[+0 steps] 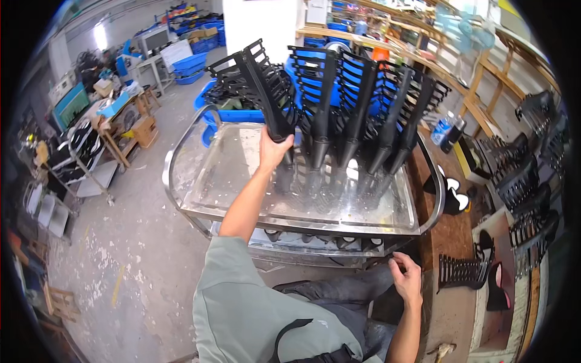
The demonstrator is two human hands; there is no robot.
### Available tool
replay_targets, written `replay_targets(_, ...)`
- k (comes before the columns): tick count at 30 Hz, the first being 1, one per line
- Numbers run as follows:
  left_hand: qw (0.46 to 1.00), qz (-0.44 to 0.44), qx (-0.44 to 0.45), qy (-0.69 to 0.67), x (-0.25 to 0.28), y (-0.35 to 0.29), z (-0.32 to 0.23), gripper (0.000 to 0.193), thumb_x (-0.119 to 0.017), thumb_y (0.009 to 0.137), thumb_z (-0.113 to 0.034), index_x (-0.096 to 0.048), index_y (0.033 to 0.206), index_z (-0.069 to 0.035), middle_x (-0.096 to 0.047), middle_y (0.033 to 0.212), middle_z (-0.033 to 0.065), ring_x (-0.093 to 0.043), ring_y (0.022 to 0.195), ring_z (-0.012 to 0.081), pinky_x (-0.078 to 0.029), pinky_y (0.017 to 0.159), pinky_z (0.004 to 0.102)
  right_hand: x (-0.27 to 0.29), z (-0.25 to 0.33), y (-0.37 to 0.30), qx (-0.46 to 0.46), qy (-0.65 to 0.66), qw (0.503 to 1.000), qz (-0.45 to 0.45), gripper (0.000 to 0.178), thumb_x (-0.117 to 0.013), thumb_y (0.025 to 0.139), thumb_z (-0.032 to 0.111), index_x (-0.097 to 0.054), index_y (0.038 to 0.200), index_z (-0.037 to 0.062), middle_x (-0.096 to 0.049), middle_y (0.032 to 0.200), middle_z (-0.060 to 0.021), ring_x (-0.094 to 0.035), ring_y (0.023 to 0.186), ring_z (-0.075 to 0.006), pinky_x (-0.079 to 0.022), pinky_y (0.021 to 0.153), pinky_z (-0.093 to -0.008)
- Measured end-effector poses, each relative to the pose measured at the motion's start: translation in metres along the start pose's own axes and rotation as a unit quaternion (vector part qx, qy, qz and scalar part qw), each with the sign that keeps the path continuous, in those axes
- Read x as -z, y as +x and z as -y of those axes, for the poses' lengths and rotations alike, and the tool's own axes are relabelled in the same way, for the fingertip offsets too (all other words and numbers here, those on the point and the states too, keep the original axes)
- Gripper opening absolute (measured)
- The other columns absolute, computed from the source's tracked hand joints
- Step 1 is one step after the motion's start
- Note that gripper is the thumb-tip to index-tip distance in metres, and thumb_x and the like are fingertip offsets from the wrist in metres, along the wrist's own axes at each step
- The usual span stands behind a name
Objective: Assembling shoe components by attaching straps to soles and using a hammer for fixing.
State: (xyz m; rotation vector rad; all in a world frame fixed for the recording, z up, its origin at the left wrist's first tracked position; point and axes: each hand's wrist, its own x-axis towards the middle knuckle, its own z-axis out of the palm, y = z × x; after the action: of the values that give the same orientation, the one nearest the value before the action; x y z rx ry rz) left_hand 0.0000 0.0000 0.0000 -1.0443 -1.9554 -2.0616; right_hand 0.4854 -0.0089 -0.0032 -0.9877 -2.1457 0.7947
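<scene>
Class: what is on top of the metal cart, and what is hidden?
Tall black strappy boots stand on the metal cart; another boot tilts in the grip of the left hand. They cover part of the cart's far side, so whatever lies behind them cannot be seen.

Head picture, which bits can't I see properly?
All in the head view:
Some fingers of the left hand: behind the boot it holds.
Dark things down low: mostly under the trolley's top.
Words on the bottle: too small to read.
</scene>
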Motion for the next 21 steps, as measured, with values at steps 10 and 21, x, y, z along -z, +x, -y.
replay_targets(10, 0.937, -0.156, -0.051, 0.308, 0.012, -0.03, 0.017, 0.065, -0.079, 0.076, -0.03, -0.05, 0.112, 0.016, -0.06, 0.099, 0.0237, -0.059, 0.087, 0.031, -0.048, 0.084, 0.0409, 0.107, -0.033, -0.054, -0.112, -0.131, 0.984, -0.055, 0.03, -0.061, 0.088, 0.024, -0.062, 0.11, 0.0031, -0.066, 0.103, -0.0145, -0.065, 0.091, -0.0271, -0.052, 0.08, -0.0367)
replay_targets(21, 0.794, 0.53, 0.011, -0.299, -0.245, -0.267, -0.195, 0.029, -0.061, 0.088, -0.007, -0.056, 0.116, -0.001, -0.059, 0.109, 0.0094, -0.056, 0.101, 0.016, -0.043, 0.09, 0.029, 0.333, -0.068, -0.054, -0.122, -0.39, 0.808, -0.425, 0.03, -0.059, 0.084, 0.026, -0.062, 0.101, 0.0021, -0.064, 0.094, -0.0177, -0.062, 0.089, -0.0355, -0.051, 0.078, -0.0432)
